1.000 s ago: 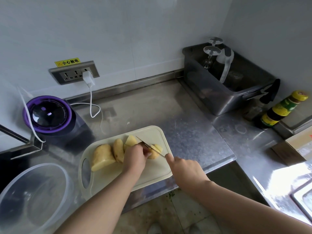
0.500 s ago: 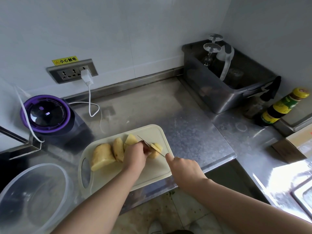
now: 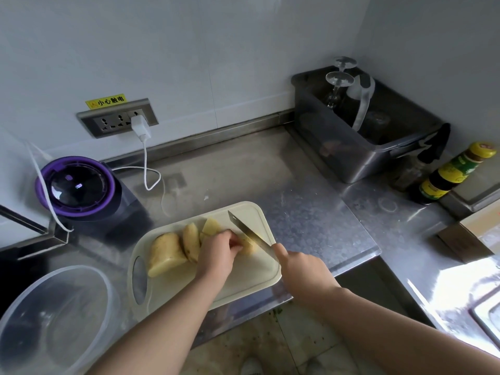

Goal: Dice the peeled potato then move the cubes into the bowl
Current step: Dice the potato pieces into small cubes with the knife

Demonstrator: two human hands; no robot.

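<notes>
A clear plastic bowl (image 3: 62,307) sits at eight o'clock on the steel table (image 3: 311,212), just beside the cream cutting board (image 3: 243,280), likely kept close for scooping in the cubes. On the board the peeled potato (image 3: 165,253) lies in thick pieces, seemingly not yet diced. The left hand (image 3: 219,255) curls over the rightmost piece, pinning it steady. At its three o'clock the knife (image 3: 249,234) slants against that piece, its handle gripped by the right hand (image 3: 303,269).

Under the left grip (image 3: 216,255) lies a matt cream plastic cutting board (image 3: 257,276) on a glossy brushed metal desk (image 3: 311,212). The knife (image 3: 250,231) blade from the right grip (image 3: 303,269) is polished steel — the bowl (image 3: 54,315) left of both, clear shiny plastic.
</notes>
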